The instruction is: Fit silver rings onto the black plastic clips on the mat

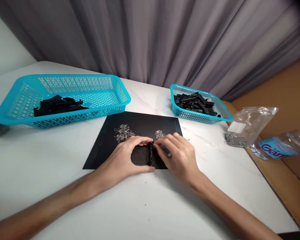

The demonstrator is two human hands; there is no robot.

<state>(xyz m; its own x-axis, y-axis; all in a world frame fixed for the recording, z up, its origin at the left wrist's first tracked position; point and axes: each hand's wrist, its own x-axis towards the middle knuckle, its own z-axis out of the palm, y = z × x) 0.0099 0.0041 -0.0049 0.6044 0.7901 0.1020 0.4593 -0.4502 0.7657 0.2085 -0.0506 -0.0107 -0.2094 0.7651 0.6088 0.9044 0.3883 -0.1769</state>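
Observation:
A narrow black plastic part (151, 155) stands lengthwise over the near edge of a black mat (105, 133). My left hand (125, 155) grips it at both ends, thumb at the near end and fingers at the far end. At its far end, my right hand (181, 155) has thumb and forefinger pinched together; whatever is between them is too small to make out. Just beyond my hands lie two heaps of small shiny metal pieces, a larger left heap (124, 132) and a smaller right heap (159, 134).
Back left stands a large blue basket (115, 106) with black parts (60, 105). A smaller blue basket (202, 117) at back right holds more black parts (196, 101). On the right are a clear bag of metal pieces (236, 138) and a plastic bottle (277, 146). A grey curtain (140, 40) hangs behind.

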